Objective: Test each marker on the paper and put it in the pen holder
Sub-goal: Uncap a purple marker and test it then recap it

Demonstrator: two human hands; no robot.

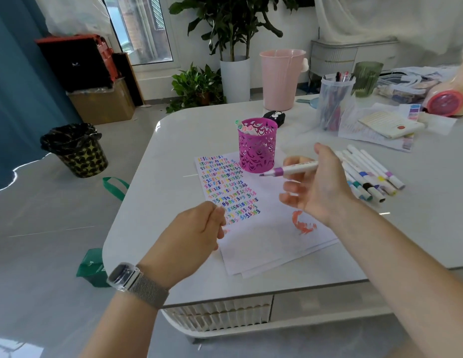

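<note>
My right hand (318, 182) holds an uncapped purple marker (289, 170) above the paper (264, 236), tip pointing left toward the pink pen holder (257, 148). The paper carries rows of small coloured squiggles and an orange scribble. My left hand (196, 233) hovers over the paper's near left edge with fingers curled; something small may be pinched in them, but I cannot make it out. The holder stands at the paper's far edge with a few markers inside. Several capped markers (367, 174) lie in a row on the table, right of my right hand.
A clear plastic cup of pens (335, 102), papers and a booklet (388, 125) sit at the back right of the white table (173, 140). A pink bucket (280, 78) and a black toy (274, 117) stand behind the holder. A lined bin (75, 151) is on the floor, left.
</note>
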